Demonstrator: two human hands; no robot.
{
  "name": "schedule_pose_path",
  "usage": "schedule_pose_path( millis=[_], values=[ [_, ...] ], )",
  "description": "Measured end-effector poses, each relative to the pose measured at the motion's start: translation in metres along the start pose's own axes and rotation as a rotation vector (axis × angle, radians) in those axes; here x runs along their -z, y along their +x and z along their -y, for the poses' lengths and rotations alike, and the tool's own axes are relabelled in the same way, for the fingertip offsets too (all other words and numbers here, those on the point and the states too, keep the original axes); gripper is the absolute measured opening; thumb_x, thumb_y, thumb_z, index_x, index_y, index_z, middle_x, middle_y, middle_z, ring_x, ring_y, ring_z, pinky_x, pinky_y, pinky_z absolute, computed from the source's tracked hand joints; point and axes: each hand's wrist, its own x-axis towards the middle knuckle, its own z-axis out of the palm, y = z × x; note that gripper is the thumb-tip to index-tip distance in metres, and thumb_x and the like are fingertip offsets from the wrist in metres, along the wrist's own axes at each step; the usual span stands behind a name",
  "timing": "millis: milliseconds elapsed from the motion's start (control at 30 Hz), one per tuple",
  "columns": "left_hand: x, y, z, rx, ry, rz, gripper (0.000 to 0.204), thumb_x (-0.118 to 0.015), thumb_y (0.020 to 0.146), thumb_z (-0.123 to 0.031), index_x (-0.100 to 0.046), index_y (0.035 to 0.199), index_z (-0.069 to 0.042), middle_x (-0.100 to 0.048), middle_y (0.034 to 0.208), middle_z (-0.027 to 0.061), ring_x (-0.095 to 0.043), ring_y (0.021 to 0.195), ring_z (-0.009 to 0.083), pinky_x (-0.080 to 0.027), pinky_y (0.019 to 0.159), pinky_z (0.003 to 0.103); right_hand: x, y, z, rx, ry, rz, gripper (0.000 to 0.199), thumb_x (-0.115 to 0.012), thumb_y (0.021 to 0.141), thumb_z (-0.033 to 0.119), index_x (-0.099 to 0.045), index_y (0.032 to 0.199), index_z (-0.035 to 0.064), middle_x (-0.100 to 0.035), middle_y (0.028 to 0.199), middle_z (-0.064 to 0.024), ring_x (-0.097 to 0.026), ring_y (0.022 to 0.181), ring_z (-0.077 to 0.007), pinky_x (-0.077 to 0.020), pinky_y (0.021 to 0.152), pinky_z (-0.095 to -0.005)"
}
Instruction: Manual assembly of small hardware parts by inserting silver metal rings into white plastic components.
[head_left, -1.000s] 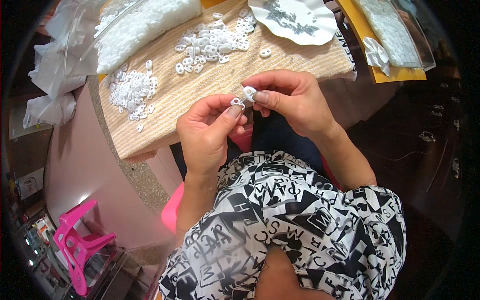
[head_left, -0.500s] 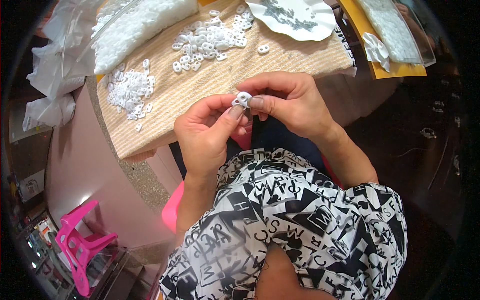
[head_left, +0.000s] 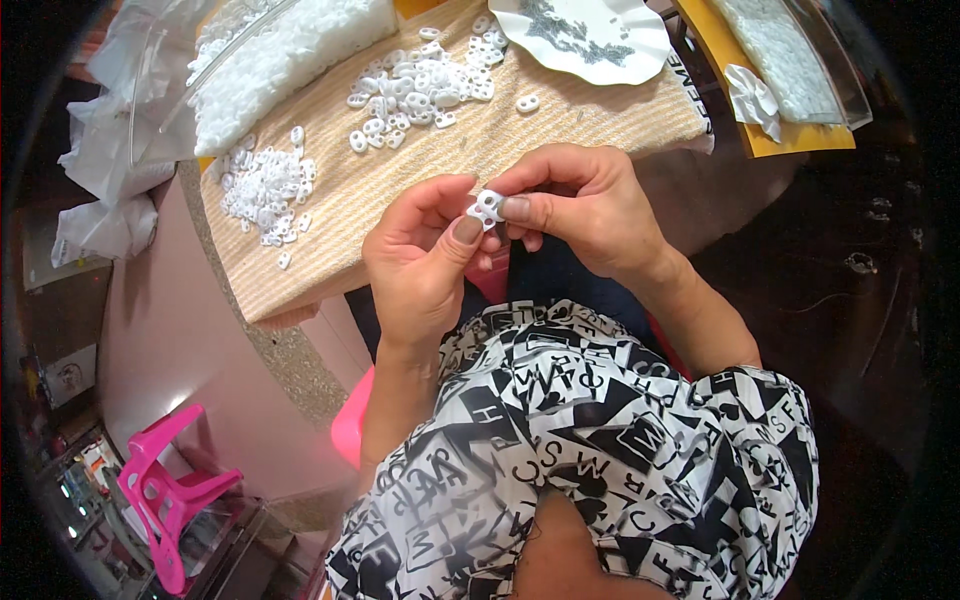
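"Status: grip and location?"

"My left hand (head_left: 420, 265) pinches the lower of two white parts (head_left: 488, 199); my right hand (head_left: 595, 210) pinches the upper one. Both parts show at the near edge of the striped cloth (head_left: 325, 235)."

"Fault risk?"

"A part could slip and drop off the cloth's near edge. Probable cause: small, smooth-looking faces, largely covered by my grip. Uneven pressure between the two pinches could also skew one part against the other."

"Appearance?"

"White, compact, round-edged, pierced with holes that look dark. The parts overlap in view; I cannot tell whether they are joined. For reference, a heap of small white pieces (head_left: 265, 190) lies on the cloth's left, a heap of larger white pieces (head_left: 425, 82) on its far side, and a scalloped plate (head_left: 640, 67) at its far right."
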Motion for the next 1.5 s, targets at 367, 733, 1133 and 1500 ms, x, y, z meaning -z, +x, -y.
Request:
schedule_pose_path(
  millis=[367, 733, 1133, 1500],
  values=[
    [0.003, 0.001, 0.015, -0.233, 0.182, 0.035, 0.024, -0.062, 0.077, -0.003, -0.059, 0.1, 0.003, -0.057, 0.086, 0.0083, -0.053, 0.076, 0.0121, -0.043, 0.068, 0.021, 0.001, -0.001, -0.007, 0.034, 0.004, -0.056, 0.01, -0.056, 0.078, -0.001, -0.059, 0.088, -0.0033, -0.06, 0.07, -0.0059, -0.054, 0.055, -0.0071, -0.045, 0.049, -0.0177],
    [0.008, 0.003, 0.013, -0.321, 0.372, 0.084, 0.024, -0.063, 0.074, 0.001, -0.06, 0.098, 0.003, -0.059, 0.086, 0.0088, -0.053, 0.077, 0.0122, -0.041, 0.068, 0.021, 0.002, -0.001, -0.002, -0.029, 0.015, -0.056, 0.008, -0.058, 0.077, 0.0, -0.06, 0.084, -0.0029, -0.059, 0.067, -0.0051, -0.053, 0.054, -0.0074, -0.0446, 0.048, -0.0186],
    [0.009, 0.003, 0.012, -0.399, 0.422, 0.114, 0.02, -0.066, 0.071, 0.0, -0.06, 0.09, 0.003, -0.058, 0.085, 0.0101, -0.054, 0.075, 0.014, -0.042, 0.066, 0.022, 0.003, -0.003, 0.001, -0.03, -0.092, 0.016, 0.006, -0.058, 0.077, -0.002, -0.059, 0.082, -0.0056, -0.059, 0.07, -0.0082, -0.055, 0.055, -0.0097, -0.0461, 0.049, -0.0192],
    [0.003, 0.003, 0.002, -0.454, 0.472, 0.167, 0.017, -0.066, 0.071, 0.0, -0.058, 0.086, 0.003, -0.056, 0.086, 0.0112, -0.054, 0.074, 0.0126, -0.044, 0.062, 0.02, 0.001, -0.006, -0.001, -0.088, 0.057, 0.002, 0.008, -0.059, 0.075, -0.004, -0.057, 0.083, -0.0054, -0.059, 0.072, -0.0104, -0.057, 0.056, -0.0115, -0.0484, 0.05, -0.0204]
  ],
)
